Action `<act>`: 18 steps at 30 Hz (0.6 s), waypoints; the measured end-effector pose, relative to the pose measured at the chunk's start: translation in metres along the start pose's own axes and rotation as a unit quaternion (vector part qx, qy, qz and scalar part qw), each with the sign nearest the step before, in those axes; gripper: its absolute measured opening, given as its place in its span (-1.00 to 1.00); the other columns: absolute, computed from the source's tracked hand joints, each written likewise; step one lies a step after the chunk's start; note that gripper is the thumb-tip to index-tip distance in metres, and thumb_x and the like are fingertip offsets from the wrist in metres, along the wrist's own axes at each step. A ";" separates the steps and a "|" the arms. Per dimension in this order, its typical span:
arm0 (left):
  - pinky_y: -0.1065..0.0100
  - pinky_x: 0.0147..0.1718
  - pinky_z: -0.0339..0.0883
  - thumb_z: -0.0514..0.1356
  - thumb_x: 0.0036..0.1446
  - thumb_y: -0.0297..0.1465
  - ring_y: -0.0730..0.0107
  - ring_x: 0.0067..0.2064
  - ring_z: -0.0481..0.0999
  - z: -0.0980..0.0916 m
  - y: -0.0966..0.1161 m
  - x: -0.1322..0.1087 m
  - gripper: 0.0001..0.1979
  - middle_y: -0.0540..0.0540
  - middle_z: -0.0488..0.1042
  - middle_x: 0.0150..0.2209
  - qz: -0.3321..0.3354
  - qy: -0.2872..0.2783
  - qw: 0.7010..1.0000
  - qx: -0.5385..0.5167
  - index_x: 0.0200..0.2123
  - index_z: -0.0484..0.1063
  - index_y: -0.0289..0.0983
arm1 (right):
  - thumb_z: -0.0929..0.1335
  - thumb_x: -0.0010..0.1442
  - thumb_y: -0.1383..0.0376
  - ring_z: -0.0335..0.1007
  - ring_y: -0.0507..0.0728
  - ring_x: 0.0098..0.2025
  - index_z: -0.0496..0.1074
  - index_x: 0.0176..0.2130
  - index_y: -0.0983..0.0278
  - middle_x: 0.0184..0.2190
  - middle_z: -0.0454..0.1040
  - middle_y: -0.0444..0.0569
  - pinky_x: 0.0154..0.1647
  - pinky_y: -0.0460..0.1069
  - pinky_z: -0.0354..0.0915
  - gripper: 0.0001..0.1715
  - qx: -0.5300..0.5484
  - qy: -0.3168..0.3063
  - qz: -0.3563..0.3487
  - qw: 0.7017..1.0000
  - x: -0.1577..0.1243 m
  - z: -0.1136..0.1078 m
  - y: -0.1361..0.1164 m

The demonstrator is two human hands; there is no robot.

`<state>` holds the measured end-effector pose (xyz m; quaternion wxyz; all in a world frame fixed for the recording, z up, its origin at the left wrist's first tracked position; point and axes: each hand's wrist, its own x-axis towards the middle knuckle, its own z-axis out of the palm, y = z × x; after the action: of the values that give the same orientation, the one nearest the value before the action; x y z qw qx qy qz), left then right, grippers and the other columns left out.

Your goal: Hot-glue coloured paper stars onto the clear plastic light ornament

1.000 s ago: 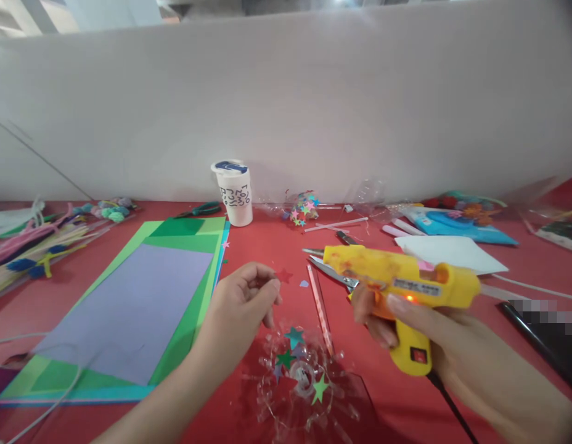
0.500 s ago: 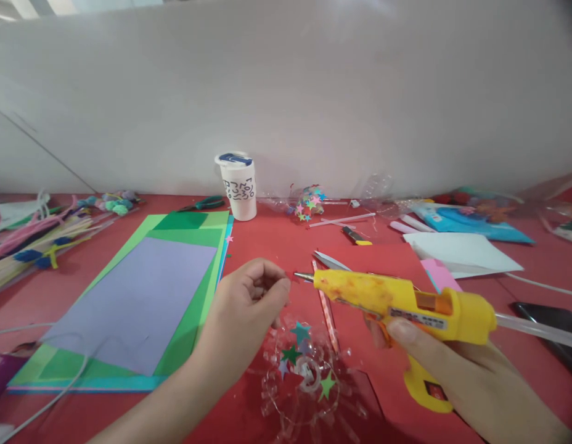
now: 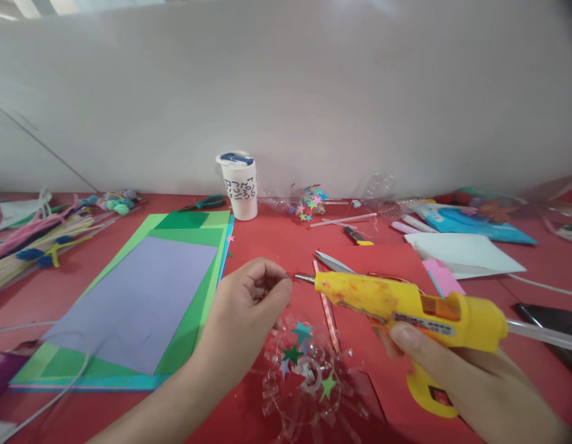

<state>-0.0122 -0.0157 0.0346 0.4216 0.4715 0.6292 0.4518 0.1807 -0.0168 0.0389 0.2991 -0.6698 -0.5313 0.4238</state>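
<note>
My right hand (image 3: 457, 364) grips a yellow hot glue gun (image 3: 406, 308), its metal nozzle pointing left and a clear glue stick (image 3: 542, 335) sticking out behind. Just left of the nozzle tip, my left hand (image 3: 253, 302) has its thumb and fingertips pinched together. Whatever lies in that pinch is too small or hidden to name. Below the two hands, a clear plastic ornament (image 3: 309, 376) with fine wire and several coloured paper stars (image 3: 302, 333) rests on the red surface. A patterned pencil (image 3: 328, 314) and the silver blade of scissors (image 3: 333, 262) lie beneath the glue gun.
Stacked coloured paper (image 3: 142, 302) lies left. A white lidded cup (image 3: 242, 188) stands at the back, near a star-filled clear ball (image 3: 309, 202). A cutter (image 3: 357, 235), a blue packet (image 3: 484, 227) and a black phone (image 3: 551, 327) are on the right; pipe cleaners (image 3: 31, 240) far left.
The glue gun has shifted slightly to the right and down in my right hand. My left hand keeps its pinch in nearly the same place.
</note>
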 end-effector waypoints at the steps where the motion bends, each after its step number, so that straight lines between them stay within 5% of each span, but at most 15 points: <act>1: 0.61 -0.72 0.08 0.14 0.02 -0.43 0.66 -0.66 0.29 0.000 0.000 0.000 -0.92 0.14 0.33 -0.65 0.001 0.000 1.000 -0.001 -0.50 0.34 -0.25 | 0.34 -0.23 -0.17 -0.06 0.04 -0.61 0.26 -0.67 0.19 -0.70 0.07 -0.17 -0.64 -0.05 -0.03 -0.50 -0.001 -0.001 0.000 1.000 0.000 0.000 0.001; 18: 0.57 -0.70 0.09 0.15 0.00 -0.42 0.62 -0.66 0.29 -0.001 0.001 -0.002 -0.93 0.12 0.32 -0.64 0.003 0.004 1.000 -0.002 -0.50 0.34 -0.24 | 0.36 -0.24 -0.17 -0.01 0.06 -0.62 0.24 -0.71 0.17 -0.73 0.09 -0.15 -0.69 -0.04 0.02 -0.49 -0.009 0.019 -0.007 1.000 0.001 -0.001 0.002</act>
<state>-0.0124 -0.0172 0.0357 0.4191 0.4705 0.6284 0.4563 0.1824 -0.0159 0.0376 0.3061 -0.6764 -0.5340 0.4045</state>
